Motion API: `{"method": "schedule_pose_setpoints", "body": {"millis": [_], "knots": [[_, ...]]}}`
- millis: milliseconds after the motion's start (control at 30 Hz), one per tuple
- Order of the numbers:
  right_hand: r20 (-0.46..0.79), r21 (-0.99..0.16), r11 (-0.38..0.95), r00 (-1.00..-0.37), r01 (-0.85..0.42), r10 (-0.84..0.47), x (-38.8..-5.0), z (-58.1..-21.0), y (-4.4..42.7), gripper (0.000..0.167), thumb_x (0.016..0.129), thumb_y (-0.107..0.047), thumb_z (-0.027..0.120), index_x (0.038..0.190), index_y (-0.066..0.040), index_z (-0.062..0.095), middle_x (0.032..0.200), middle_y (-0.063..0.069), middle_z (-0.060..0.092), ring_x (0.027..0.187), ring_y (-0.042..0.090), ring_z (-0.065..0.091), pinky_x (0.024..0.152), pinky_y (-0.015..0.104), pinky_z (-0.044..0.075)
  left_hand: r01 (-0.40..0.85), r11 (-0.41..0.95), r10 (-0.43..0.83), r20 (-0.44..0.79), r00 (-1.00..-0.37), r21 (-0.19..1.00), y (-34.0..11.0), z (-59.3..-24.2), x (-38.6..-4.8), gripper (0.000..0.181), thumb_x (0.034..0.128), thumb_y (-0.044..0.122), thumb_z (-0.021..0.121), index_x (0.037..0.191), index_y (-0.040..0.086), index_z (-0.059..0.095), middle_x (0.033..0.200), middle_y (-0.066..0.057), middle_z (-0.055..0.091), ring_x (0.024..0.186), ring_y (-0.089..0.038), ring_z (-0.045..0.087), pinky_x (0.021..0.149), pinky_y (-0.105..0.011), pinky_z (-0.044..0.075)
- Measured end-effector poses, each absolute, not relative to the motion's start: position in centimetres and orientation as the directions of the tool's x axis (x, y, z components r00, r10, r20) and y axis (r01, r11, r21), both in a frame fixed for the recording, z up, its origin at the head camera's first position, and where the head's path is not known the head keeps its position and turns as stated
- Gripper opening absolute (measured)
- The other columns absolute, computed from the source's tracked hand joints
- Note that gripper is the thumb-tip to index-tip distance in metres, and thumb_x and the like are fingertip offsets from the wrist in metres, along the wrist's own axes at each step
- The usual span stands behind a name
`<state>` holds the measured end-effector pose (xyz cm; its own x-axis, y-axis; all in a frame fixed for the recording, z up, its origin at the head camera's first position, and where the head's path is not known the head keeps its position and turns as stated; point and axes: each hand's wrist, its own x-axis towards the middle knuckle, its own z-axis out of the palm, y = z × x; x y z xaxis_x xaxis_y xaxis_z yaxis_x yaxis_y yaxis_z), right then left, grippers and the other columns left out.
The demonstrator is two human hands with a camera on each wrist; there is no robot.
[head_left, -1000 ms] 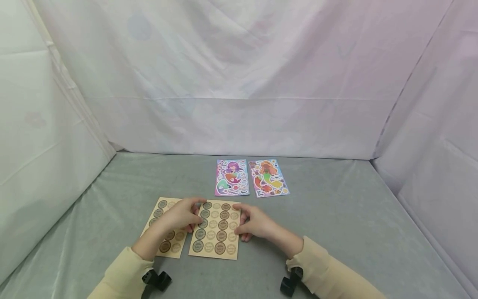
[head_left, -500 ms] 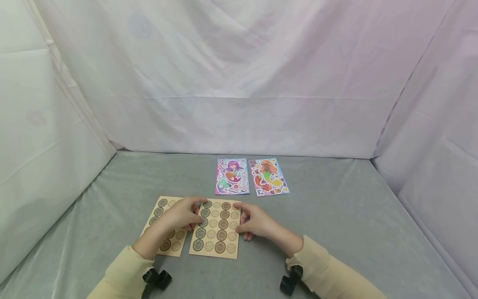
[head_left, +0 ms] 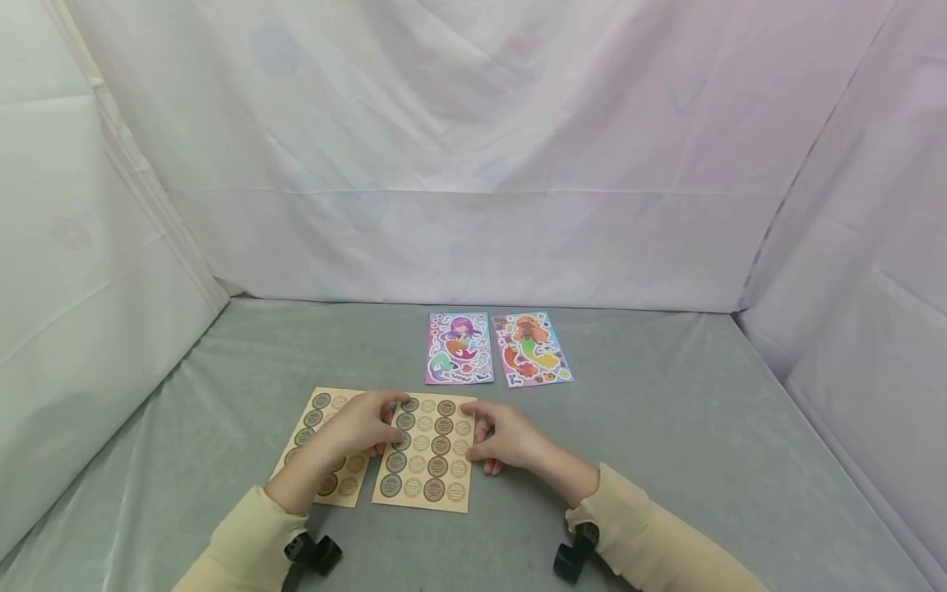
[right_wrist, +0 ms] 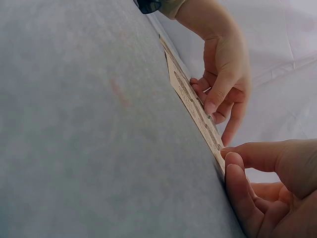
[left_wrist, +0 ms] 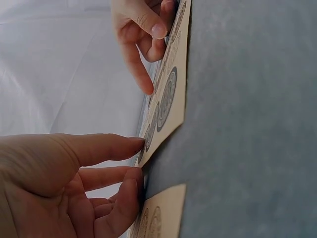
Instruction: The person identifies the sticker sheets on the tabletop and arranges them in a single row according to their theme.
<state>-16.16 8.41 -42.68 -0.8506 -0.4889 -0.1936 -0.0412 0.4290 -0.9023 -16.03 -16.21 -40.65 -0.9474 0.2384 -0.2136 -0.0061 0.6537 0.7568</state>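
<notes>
A tan sheet of round stickers (head_left: 419, 466) lies on the grey cloth, its circles in dark and light columns. My left hand (head_left: 361, 425) holds its left edge, the thumb (left_wrist: 111, 148) on top and the other fingers curled at the side. On the opposite edge, my right hand (head_left: 510, 437) pinches the sheet between thumb (right_wrist: 255, 153) and fingers. A second tan sticker sheet (head_left: 346, 485) lies just left of the first, partly covered by my left hand and forearm. In the left wrist view, the held sheet (left_wrist: 173, 111) is slightly off the cloth near my fingers.
Two colourful mermaid sticker sheets lie side by side farther back: one with purple hair (head_left: 459, 349), one with orange hair (head_left: 533, 351). Pale curtains (head_left: 473, 148) close off the back and both sides of the grey tabletop (head_left: 666, 427).
Both hands keep their places at the sheet's edges. The sheets look almost unmoved, with only a slight shift of the whole view.
</notes>
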Motion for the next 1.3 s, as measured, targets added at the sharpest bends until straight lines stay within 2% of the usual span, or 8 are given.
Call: {"method": "schedule_pose_setpoints", "body": {"millis": [667,1300], "knots": [[-0.210,-0.905,0.425,-0.842,-0.025,-0.497,-16.34,-42.83,8.56,0.065,0.075,0.003,0.076,0.135,-0.001,0.050,0.072,0.006,0.056,0.043,0.012,0.055,0.039,0.027,0.049,-0.006,0.702,0.193,-0.199,-0.961,0.712,-15.87,-40.69,-15.81,0.059,0.0750,0.004,0.078,0.130,0.005,0.057,0.069,-0.008,0.051,0.050,-0.019,0.051,0.043,-0.029,0.042],[-0.190,-0.929,0.370,-0.829,-0.023,-0.526,-16.32,-42.76,8.97,0.067,0.077,0.000,0.076,0.137,0.001,0.047,0.076,0.008,0.059,0.049,0.015,0.059,0.044,0.032,0.053,0.009,0.651,0.256,-0.209,-0.944,0.759,-16.35,-40.05,-15.94,0.061,0.0779,0.006,0.077,0.134,0.002,0.053,0.070,-0.008,0.053,0.050,-0.018,0.050,0.045,-0.029,0.043]]}}
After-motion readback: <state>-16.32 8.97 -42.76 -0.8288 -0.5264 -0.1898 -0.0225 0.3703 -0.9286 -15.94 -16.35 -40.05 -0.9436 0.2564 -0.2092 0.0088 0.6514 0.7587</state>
